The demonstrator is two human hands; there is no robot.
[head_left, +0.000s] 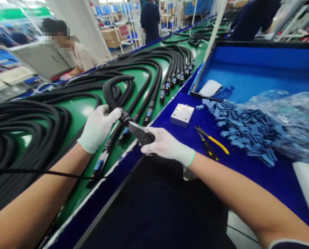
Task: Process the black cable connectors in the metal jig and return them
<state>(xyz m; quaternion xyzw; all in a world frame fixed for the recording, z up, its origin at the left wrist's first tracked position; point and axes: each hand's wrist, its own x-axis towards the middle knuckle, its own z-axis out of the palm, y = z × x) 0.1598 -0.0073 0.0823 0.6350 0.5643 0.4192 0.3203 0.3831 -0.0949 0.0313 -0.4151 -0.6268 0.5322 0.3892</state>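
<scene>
Over the green bench [79, 112], left hand [99, 129] wraps the corrugated black cable [107, 92], right hand [167, 146] pinches its connector [141, 134] at the left's 3 o'clock, yellow-handled pliers [211, 141] sitting just past that.

I could read no words, numbers or brands anywhere. Below the black corrugated cable [110, 91] held in my left hand [97, 128] and right hand [165, 145], a connector [105, 147] bore a blue label [99, 160], and ahead of my grip another connector [148, 112] bore a similar one, but any marks were too small and blurred to make out.
</scene>
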